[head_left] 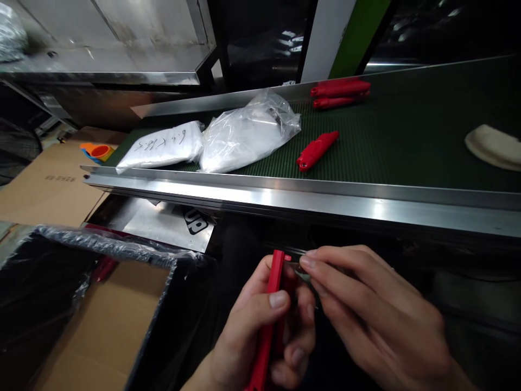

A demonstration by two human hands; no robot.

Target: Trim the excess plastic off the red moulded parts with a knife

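Observation:
My left hand point(252, 320) is closed round a long, narrow red plastic part point(275, 277), its thumb pressed along the side. The part stands tilted, its upper end pointing away from me. At that end, my right hand point(370, 309) pinches a small, thin blade point(295, 265) between thumb and fingers. The blade's tip lies close to the red part; whether they touch I cannot tell. Most of the blade is hidden by my fingers. On the green conveyor belt beyond lie a single red plastic part point(317, 151) and a small stack of similar red parts point(341, 92).
The conveyor's metal rail point(285, 190) runs across in front of my hands. A white packet point(163, 145) with handwriting and a clear plastic bag point(248, 133) rest on the belt. At lower left stands a carton point(109, 326) lined with black plastic. A pale curved object point(494, 146) lies far right.

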